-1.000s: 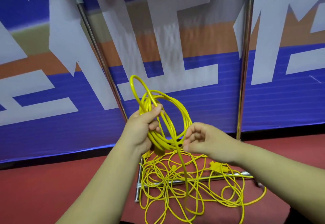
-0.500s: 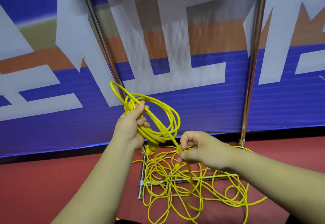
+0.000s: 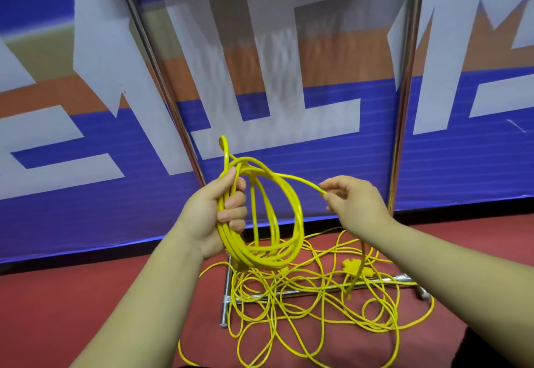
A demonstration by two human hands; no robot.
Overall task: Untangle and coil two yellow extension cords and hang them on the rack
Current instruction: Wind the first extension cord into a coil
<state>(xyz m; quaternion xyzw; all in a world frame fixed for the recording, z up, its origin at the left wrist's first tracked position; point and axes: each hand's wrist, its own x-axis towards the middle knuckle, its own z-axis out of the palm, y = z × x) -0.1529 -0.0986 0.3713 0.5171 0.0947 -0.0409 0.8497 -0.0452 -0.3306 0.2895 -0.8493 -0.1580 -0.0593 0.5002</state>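
Note:
My left hand (image 3: 215, 217) grips a coil of yellow cord (image 3: 296, 217) with several loops hanging below the fist and a short end sticking up above it. My right hand (image 3: 354, 203) pinches the running strand of the same cord to the right of the coil; from there the strand drops to the floor. A tangled heap of yellow cord (image 3: 312, 307) lies on the red floor over the foot of the metal rack (image 3: 403, 125), with a yellow plug block (image 3: 351, 266) in it.
The rack's two chrome uprights rise in front of a blue, white and orange banner wall (image 3: 86, 107). Its base bars (image 3: 225, 301) lie on the red floor (image 3: 72, 295) under the tangle.
My right hand rose from low by the heap to the coil's height, drawing the strand up and across. The coil in my left hand gained a loop and hangs lower.

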